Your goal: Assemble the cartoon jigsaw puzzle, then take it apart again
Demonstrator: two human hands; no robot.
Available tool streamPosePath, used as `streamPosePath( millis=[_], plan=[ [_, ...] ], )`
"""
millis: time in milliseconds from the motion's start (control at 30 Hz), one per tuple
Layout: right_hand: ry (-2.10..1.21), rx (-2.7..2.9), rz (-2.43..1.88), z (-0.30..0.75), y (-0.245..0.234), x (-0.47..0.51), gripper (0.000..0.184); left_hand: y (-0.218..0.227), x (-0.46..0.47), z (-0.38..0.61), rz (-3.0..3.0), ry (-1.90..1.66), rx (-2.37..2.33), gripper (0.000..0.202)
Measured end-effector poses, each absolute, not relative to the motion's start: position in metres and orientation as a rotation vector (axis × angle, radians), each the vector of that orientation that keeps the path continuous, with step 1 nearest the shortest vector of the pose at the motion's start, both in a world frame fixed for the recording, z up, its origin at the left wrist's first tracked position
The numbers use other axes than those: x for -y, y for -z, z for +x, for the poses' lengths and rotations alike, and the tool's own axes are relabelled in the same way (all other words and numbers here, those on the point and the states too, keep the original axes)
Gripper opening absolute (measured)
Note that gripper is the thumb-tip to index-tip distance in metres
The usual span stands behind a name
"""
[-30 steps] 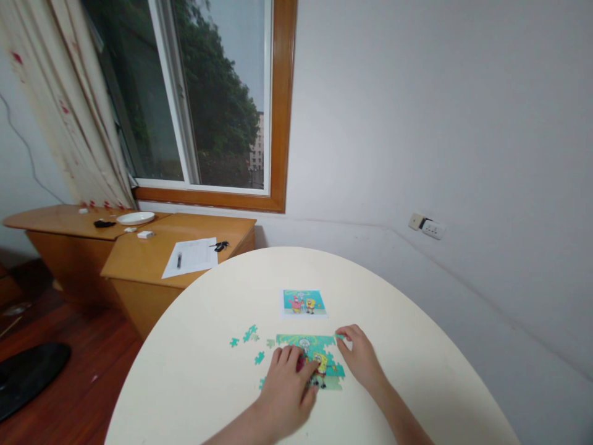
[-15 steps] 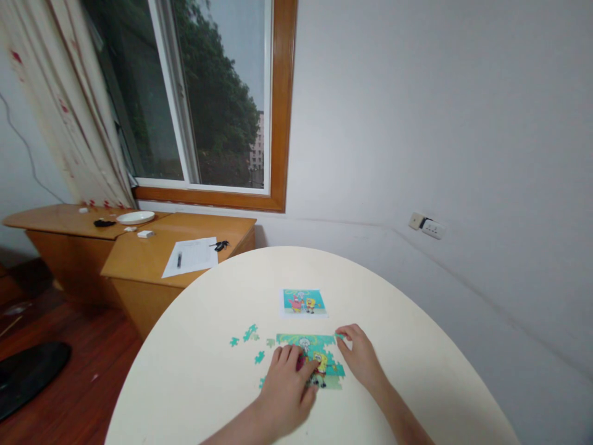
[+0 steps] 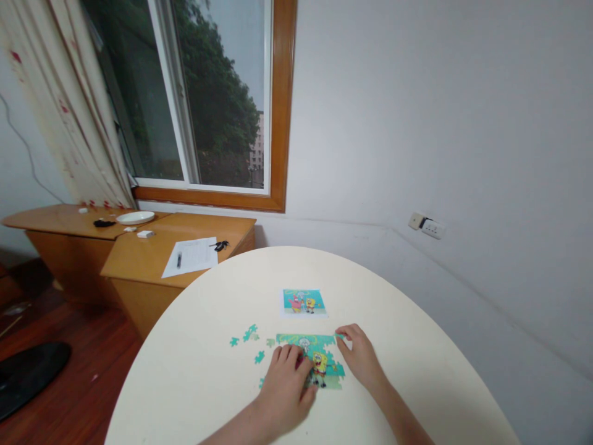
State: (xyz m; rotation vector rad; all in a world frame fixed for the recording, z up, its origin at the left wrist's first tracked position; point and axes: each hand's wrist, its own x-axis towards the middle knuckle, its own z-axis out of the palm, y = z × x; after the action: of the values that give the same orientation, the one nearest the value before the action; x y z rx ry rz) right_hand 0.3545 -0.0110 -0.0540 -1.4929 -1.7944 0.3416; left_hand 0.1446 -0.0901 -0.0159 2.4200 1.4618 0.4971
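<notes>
A partly joined jigsaw puzzle with cartoon figures on a teal ground lies on the round table. My left hand rests over its left and lower part, fingers bent and thumb apart, covering some of the picture. At the upper right corner, my right hand pinches a small teal puzzle piece between thumb and fingertips, right at the puzzle's edge. Several loose puzzle pieces lie to the left of the puzzle, one partly hidden by my left hand.
A printed picture of the same scene lies behind the puzzle on the cream table. Further left, a wooden desk carries a paper sheet, keys and a white plate.
The fingers of my left hand have shifted slightly left, showing more of the yellow figure. My right hand stays at the upper right corner with the piece.
</notes>
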Motion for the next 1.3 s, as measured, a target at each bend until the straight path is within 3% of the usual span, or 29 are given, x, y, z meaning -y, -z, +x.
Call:
streamPosePath(
  millis=[1300],
  plan=[
    [-0.308, 1.823, -1.492, 0.3562, 0.0613, 0.008, 0.017, 0.0195, 0.0881, 0.1443, 2.415, -0.546, -1.442, 0.031]
  ],
)
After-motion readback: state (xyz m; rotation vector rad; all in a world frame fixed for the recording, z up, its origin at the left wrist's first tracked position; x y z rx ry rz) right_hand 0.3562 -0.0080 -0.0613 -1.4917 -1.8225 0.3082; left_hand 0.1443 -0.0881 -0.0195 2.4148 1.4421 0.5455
